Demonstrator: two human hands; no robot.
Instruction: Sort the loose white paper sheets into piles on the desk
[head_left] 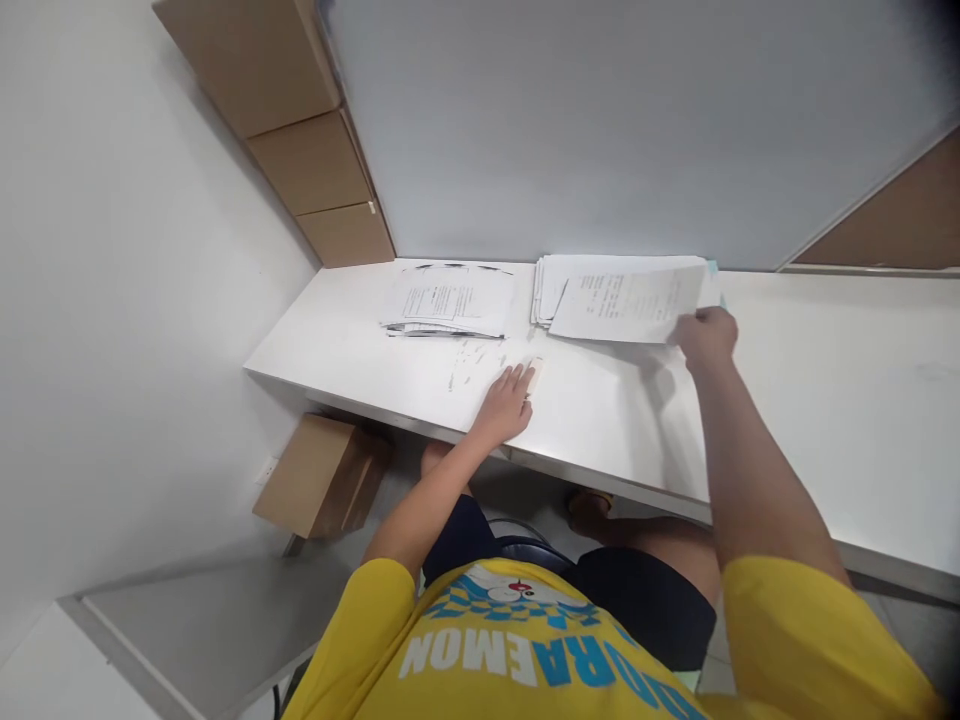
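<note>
My right hand (705, 338) grips the right edge of a printed sheet of paper (626, 305), held slightly raised over the right stack of papers (551, 280) near the back of the white desk (825, 400). My left hand (510, 400) lies flat on the desk with fingers spread, close to a small pale object (535, 370) by its fingertips. A second, messier stack of printed papers (450, 300) lies further left, beyond the left hand.
A grey partition panel (600, 130) rises behind the desk. Brown cardboard boxes (300, 130) are stacked at the back left corner, another box (319, 478) sits on the floor under the desk. A white wall bounds the left side.
</note>
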